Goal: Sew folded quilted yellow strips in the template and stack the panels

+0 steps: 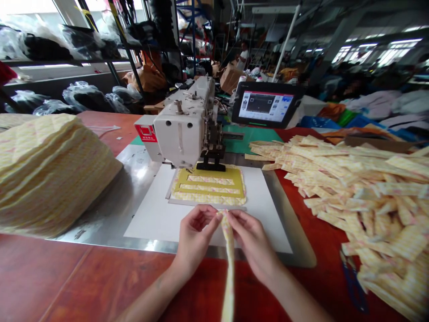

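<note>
Between my two hands a narrow yellow patterned fabric strip (229,268) hangs down toward me. The thumb and finger of my left hand (197,232) pinch its upper end from the left. My right hand (250,237) pinches the same end from the right, so the fingertips nearly meet. Just beyond them, a quilted yellow fabric piece (208,200) lies flat under an olive slotted template (211,181). The black clamp foot (211,166) of the white sewing machine (182,134) sits at the template's far edge.
A tall stack of quilted yellow pieces (56,174) stands at left. Many loose fabric strips (375,192) are heaped at right, beside dark blue-handled snips (353,281). A lit control screen (266,105) stands behind the machine. Far back, a person (243,56) is visible.
</note>
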A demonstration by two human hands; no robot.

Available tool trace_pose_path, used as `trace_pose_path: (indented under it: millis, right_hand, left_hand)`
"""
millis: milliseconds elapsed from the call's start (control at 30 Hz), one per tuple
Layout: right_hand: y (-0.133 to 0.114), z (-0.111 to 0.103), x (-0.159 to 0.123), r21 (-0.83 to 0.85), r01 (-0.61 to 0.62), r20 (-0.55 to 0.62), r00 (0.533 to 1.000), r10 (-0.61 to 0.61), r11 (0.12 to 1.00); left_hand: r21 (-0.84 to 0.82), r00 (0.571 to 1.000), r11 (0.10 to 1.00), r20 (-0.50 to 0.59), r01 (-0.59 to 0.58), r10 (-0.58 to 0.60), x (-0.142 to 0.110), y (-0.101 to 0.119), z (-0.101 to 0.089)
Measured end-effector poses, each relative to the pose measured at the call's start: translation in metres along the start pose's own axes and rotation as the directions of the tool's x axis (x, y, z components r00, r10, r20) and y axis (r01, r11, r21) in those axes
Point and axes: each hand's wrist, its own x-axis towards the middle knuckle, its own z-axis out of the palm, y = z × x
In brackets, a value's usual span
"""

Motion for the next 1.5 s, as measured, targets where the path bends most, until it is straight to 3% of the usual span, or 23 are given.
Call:
trace_pose_path:
  millis: [67, 133, 167, 200, 267, 333, 400, 467, 600, 733, 867, 1033, 1167, 1300, 1500]
  right_hand:
    - [-0.012, -0.001, 0.000, -0.075, 0.025, 0.017, 1.000, -0.024, 0.997]
    - [-0.034, -0.003, 0.001, -0.279, 0.176, 0.053, 0.984, -0.168, 0.944]
    - [-0.047, -0.003, 0.003, -0.414, 0.296, 0.096, 0.954, -0.283, 0.861]
    - [-0.061, -0.003, 0.007, -0.542, 0.427, 0.172, 0.900, -0.401, 0.724]
    - [-0.085, 0.002, 0.019, -0.684, 0.631, 0.412, 0.748, -0.520, 0.366]
    - [-0.096, 0.013, 0.041, -0.680, 0.732, 0.643, 0.628, -0.438, 0.051]
    - [-0.088, 0.028, 0.071, -0.609, 0.777, 0.782, 0.554, -0.286, -0.159]
    - [-0.066, 0.042, 0.105, -0.517, 0.810, 0.855, 0.480, -0.195, -0.276]
    - [-0.023, 0.057, 0.158, -0.388, 0.810, 0.922, 0.346, -0.175, -0.441]
    - [-0.014, 0.056, 0.173, -0.279, 0.712, 0.951, 0.295, -0.086, -0.644]
    - [-0.017, 0.056, 0.174, -0.267, 0.718, 0.945, 0.326, -0.028, -0.643]
    - [-0.006, 0.051, 0.168, -0.384, 0.724, 0.907, 0.411, -0.088, -0.572]
    - [0.003, 0.048, 0.156, -0.544, 0.733, 0.838, 0.504, -0.210, -0.408]
    - [0.010, 0.051, 0.147, -0.676, 0.700, 0.734, 0.607, -0.306, -0.233]
    - [0.014, 0.054, 0.145, -0.702, 0.696, 0.701, 0.636, -0.323, -0.152]
  left_hand:
    - [-0.012, 1.000, 1.000, -0.010, -0.015, 0.015, -0.001, 0.000, 0.001]
    - [-0.029, 1.000, 0.999, 0.022, -0.014, 0.015, -0.002, 0.000, 0.000]
    - [-0.024, 0.999, 1.000, 0.052, -0.008, 0.010, -0.003, 0.000, -0.002]
    - [-0.001, 0.996, 1.000, 0.084, -0.003, 0.003, -0.003, 0.001, -0.006]
    - [0.104, 0.990, 0.994, 0.139, -0.017, 0.002, -0.002, 0.004, -0.017]
    - [0.260, 0.984, 0.961, 0.170, -0.090, 0.046, 0.002, 0.008, -0.032]
    - [0.435, 0.970, 0.873, 0.191, -0.220, 0.149, 0.008, 0.012, -0.050]
    - [0.593, 0.935, 0.723, 0.226, -0.354, 0.272, 0.016, 0.015, -0.068]
    - [0.756, 0.853, 0.424, 0.340, -0.498, 0.397, 0.028, 0.020, -0.096]
    - [0.795, 0.823, 0.291, 0.407, -0.533, 0.396, 0.037, 0.026, -0.112]
    - [0.806, 0.819, 0.249, 0.427, -0.537, 0.382, 0.050, 0.024, -0.120]
    - [0.813, 0.839, 0.275, 0.408, -0.513, 0.360, 0.059, 0.016, -0.125]
    - [0.814, 0.844, 0.281, 0.405, -0.508, 0.352, 0.057, 0.015, -0.128]
    - [0.806, 0.822, 0.231, 0.461, -0.546, 0.335, 0.066, 0.018, -0.128]
    - [0.784, 0.788, 0.134, 0.571, -0.607, 0.228, 0.105, 0.022, -0.124]
